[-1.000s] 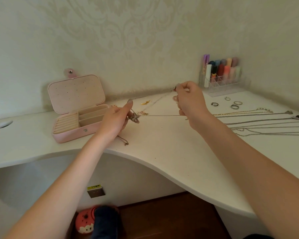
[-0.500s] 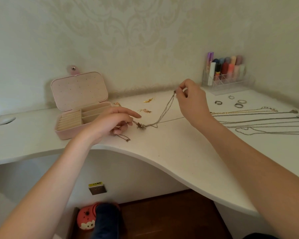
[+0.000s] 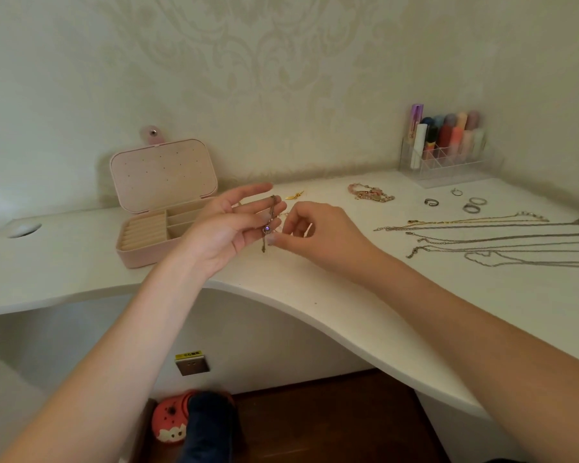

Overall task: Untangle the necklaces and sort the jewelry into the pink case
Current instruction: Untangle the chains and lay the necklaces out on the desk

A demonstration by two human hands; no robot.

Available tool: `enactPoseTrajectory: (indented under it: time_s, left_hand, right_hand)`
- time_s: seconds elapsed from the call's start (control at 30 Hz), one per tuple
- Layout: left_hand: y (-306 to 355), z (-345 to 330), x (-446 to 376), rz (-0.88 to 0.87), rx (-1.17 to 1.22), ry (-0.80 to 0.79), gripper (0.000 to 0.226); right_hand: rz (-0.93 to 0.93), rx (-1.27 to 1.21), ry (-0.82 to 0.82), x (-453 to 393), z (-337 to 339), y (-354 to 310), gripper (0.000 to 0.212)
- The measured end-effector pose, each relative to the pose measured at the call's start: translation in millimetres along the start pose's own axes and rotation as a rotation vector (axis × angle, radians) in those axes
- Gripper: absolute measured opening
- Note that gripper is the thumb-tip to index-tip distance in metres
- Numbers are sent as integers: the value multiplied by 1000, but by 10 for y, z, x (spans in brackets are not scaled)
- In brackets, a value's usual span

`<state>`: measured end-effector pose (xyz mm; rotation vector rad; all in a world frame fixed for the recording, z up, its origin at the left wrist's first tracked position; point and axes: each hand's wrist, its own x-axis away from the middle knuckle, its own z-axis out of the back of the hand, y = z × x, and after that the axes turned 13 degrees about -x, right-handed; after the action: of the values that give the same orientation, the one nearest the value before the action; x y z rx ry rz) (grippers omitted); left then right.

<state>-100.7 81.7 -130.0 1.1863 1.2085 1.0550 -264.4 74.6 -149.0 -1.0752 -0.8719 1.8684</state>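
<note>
Working a dark chain with a purple stone point(image 3: 267, 228) free between both hands, just above the bench point(image 3: 315, 282).

Left hand point(image 3: 229, 227) lies palm-up with fingers spread, a cradle so the chain drapes over them and hangs clear — likely to show where it still snags. Right hand point(image 3: 310, 233) has its grip pressed together, pinching the chain just below the stone. Pink case point(image 3: 163, 202) stands open just left of the hands, its compartments in reach. Straightened necklaces point(image 3: 488, 238) lie in parallel rows well to the right — apparently kept apart so they cannot re-tangle — near the rings point(image 3: 470, 205).
</note>
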Motion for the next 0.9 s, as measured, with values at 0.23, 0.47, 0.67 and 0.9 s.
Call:
enactPoseTrajectory:
  time_s: [0.23, 0.47, 0.67, 0.9]
  left_hand:
    - [-66, -182, -10, -31, 1, -1, 48]
    - [-230, -46, -29, -101, -385, 138, 46]
    - [-346, 127, 13, -202, -887, 176, 58]
    - [-341, 168, 17, -250, -1194, 239, 55]
  right_hand:
    - [-111, -158, 85, -53, 15, 32, 12]
    - [-273, -488, 280, -128, 223, -51, 7]
    - [-274, -923, 287, -165, 447, -175, 10]
    - [-133, -879, 412, -174, 653, -204, 9]
